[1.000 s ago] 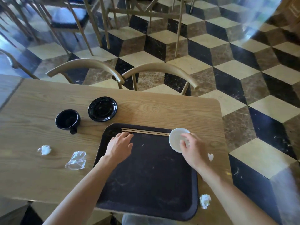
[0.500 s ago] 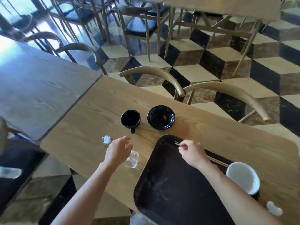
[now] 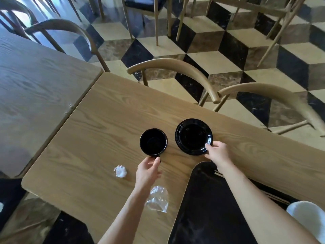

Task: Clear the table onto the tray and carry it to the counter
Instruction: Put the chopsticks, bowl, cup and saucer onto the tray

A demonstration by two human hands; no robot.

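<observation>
Meanwhile, both hands were out over the tabletop point(image 3: 109, 110), each at a black dish. Left hand point(image 3: 147, 170): grip pinched on the small handle of the black cup point(image 3: 153, 142), thumb and forefinger closed around it at the cup's near side. The cup stood upright on the wood, roughly mid-tabletop, mouth up, inside dark. Right hand point(image 3: 218, 154): grip pinched on the near rim of the black saucer point(image 3: 193, 136), fingertips on top of the rim, thumb hidden beneath. Whether the saucer was lifted or flat on the wood could not be told. Cup and saucer sat just beside each other, not touching, saucer toward the far edge.

Black tray point(image 3: 207, 208) lay at the near right of the tabletop, its rounded far corner just below the right wrist. Chopsticks point(image 3: 274, 198) lay along the tray's far edge, mostly hidden by the right forearm. White bowl point(image 3: 309, 219) sat at the tray's right end, cut off by the frame.

Loose litter on the wood: a crumpled white tissue point(image 3: 120, 171) left of the left hand, near the tabletop's left edge; a clear plastic wrapper point(image 3: 158, 199) near the front edge, between the left forearm and the tray.

Two curved wooden chair backs point(image 3: 175, 67) stood along the far edge. A second table point(image 3: 35, 81) butted against the left edge.
</observation>
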